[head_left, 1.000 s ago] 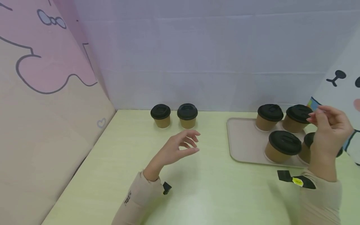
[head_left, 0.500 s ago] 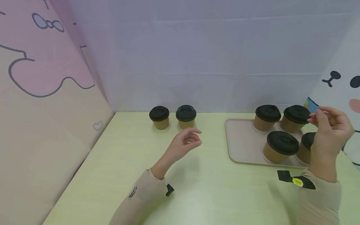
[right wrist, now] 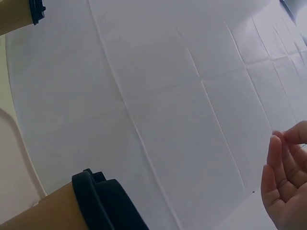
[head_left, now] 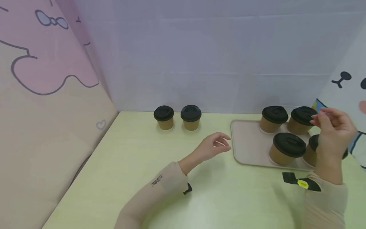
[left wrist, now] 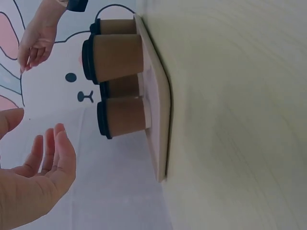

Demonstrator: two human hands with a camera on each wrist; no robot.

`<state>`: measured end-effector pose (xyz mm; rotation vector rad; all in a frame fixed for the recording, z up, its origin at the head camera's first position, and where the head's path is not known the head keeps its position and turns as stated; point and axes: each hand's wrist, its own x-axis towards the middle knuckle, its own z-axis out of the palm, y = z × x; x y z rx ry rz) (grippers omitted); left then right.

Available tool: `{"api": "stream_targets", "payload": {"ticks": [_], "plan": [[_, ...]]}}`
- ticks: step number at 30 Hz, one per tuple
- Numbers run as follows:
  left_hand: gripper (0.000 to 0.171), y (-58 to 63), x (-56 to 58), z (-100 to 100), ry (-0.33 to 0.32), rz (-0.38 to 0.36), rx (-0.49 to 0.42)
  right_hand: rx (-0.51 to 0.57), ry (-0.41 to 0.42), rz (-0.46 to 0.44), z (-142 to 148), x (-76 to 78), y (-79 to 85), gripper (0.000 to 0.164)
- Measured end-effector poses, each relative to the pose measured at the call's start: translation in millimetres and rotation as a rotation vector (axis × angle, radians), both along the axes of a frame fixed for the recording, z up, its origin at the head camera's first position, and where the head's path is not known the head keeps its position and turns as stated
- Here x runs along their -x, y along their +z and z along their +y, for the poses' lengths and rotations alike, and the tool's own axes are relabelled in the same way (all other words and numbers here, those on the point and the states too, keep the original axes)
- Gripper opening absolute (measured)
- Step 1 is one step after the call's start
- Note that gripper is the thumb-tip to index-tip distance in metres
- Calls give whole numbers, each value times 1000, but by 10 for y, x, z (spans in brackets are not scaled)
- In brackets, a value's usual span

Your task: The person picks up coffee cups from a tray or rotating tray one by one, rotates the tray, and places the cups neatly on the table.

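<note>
My left hand (head_left: 215,146) hovers over the table just left of the tray's left edge, fingers loosely bent and thumb apart, nothing between them. In the left wrist view that hand (left wrist: 36,177) is seen near several lidded paper coffee cups. My right hand (head_left: 335,132) is raised over the tray's right side. Its thumb tip meets the fingertips, and the right wrist view shows no object in the hand (right wrist: 288,177). Brown coffee cups with black lids, such as the front one (head_left: 287,149), stand upright on the beige tray (head_left: 247,143). The right hand and forearm partly cover those furthest right.
Two more lidded coffee cups, a left one (head_left: 164,117) and a right one (head_left: 191,117), stand at the back of the pale yellow table (head_left: 137,152). A white sheet (head_left: 214,63) rises behind the table. Printed panels (head_left: 51,133) flank both sides.
My left hand has moved right, from in front of the two cups at the back to beside the tray's left edge. My right hand and the cups stay in place.
</note>
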<state>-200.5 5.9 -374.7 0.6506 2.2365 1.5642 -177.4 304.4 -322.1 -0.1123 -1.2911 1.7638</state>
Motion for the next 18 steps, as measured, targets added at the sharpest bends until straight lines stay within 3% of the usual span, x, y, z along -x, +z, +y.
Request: {"api": "stream_targets", "payload": {"ticks": [5,9,18], "plan": [[42,23,-3,270,-49,0,22,-104,31,-37,-11,53,-83,7],[46,23,21,447,-42,-24,9,-96,58,-7,-20,88,-117,7],[51,-57,103,748,14,-147,-64,-184,-73,-131,67,86,-131,11]]}}
